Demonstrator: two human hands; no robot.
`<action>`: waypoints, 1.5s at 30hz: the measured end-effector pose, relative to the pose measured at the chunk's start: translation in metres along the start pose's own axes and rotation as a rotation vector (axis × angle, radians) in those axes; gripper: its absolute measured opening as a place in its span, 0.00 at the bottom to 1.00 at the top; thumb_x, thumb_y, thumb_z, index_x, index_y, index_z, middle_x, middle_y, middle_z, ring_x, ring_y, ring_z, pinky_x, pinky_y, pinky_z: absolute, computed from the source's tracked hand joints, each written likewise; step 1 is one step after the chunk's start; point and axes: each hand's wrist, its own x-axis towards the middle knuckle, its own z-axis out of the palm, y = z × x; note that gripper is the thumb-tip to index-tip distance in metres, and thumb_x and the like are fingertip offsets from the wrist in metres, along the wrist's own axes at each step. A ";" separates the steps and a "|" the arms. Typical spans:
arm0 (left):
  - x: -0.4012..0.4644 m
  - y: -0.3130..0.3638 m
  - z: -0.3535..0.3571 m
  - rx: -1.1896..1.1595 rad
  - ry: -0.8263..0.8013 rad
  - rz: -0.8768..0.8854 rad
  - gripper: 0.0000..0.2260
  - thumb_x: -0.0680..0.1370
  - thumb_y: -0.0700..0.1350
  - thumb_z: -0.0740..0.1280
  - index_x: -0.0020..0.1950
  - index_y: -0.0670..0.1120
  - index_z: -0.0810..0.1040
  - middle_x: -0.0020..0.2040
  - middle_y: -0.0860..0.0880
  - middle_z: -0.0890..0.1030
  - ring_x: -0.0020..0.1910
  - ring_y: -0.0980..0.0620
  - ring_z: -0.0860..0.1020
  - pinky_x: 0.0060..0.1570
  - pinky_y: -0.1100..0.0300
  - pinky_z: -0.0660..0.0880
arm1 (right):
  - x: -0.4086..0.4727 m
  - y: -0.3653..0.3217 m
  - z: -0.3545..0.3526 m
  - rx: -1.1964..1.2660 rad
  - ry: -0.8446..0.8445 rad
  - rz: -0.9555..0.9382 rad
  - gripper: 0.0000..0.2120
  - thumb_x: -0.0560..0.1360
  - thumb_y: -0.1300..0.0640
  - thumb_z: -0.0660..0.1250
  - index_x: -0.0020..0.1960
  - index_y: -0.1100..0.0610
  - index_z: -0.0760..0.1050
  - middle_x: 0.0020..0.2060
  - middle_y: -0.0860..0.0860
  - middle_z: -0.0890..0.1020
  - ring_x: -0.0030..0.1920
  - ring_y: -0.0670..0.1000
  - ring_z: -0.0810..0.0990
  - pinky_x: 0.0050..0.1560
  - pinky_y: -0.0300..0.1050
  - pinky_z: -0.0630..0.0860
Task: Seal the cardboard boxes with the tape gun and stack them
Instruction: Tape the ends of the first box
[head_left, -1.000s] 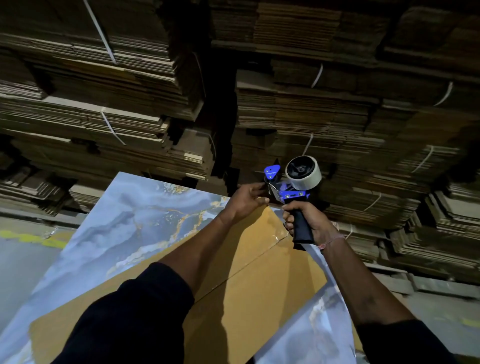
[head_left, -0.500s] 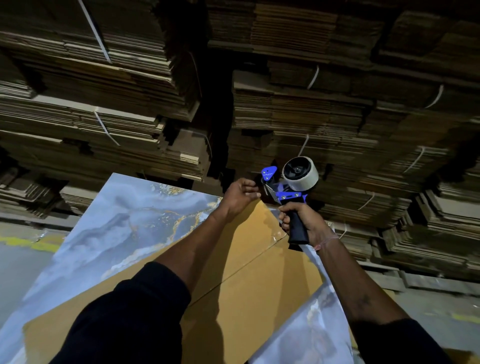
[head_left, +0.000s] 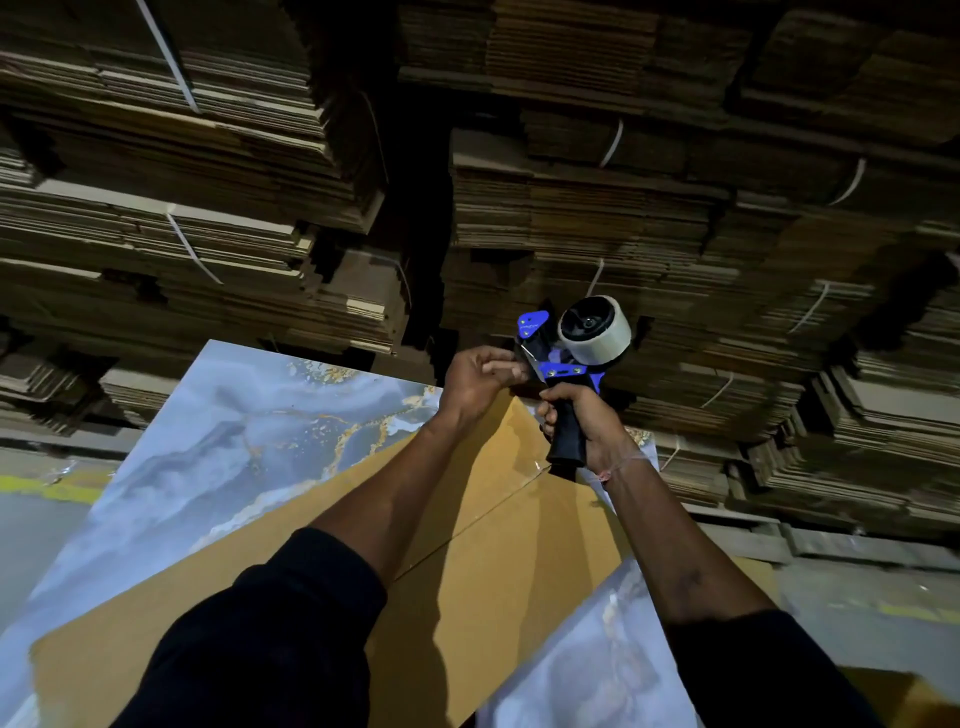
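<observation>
1. The tape gun (head_left: 563, 358) is up in the air over the far end of the cardboard box (head_left: 498, 525), and it has hardly shifted over the last second; the right hand (head_left: 584, 426) has its grip wrapped firmly round the black handle.

2. What has changed is the left hand (head_left: 478, 379). A second ago its fingers reached out along the front of the gun; now they are curled in close at the blade end, thumb and fingertips pinched together just beside the metal edge. I'd say it is picking at the loose tape end, though the tape itself is too clear and too small for me to make out.

3. The box lies with its 2 top flaps closed on the marbled desk (head_left: 218, 452), the seam between them running bare toward the hands. No tape is on it that I can see.

4. So sealing has not started; this looks like getting the tape ready to lay down. Bundles of flat cardboard (head_left: 649, 218) fill the wall behind.
</observation>
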 end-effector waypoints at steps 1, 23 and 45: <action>0.000 -0.001 -0.001 0.018 0.013 -0.004 0.13 0.73 0.32 0.76 0.56 0.39 0.82 0.48 0.41 0.87 0.50 0.44 0.86 0.56 0.50 0.82 | 0.000 0.000 0.001 0.010 0.003 -0.003 0.13 0.77 0.63 0.63 0.35 0.60 0.74 0.28 0.53 0.76 0.25 0.49 0.70 0.27 0.41 0.69; 0.016 -0.006 -0.045 0.337 -0.217 0.034 0.12 0.78 0.38 0.73 0.54 0.55 0.83 0.53 0.50 0.86 0.53 0.54 0.83 0.53 0.59 0.79 | -0.003 -0.006 -0.002 -0.182 0.043 -0.024 0.09 0.77 0.64 0.64 0.38 0.63 0.77 0.30 0.55 0.77 0.28 0.50 0.71 0.30 0.42 0.69; 0.001 -0.008 -0.067 0.367 -0.269 0.026 0.05 0.81 0.39 0.71 0.51 0.42 0.86 0.42 0.55 0.86 0.40 0.65 0.82 0.39 0.71 0.75 | -0.024 -0.002 -0.006 -0.284 0.003 -0.067 0.07 0.76 0.67 0.64 0.41 0.63 0.77 0.30 0.57 0.79 0.27 0.49 0.73 0.27 0.39 0.74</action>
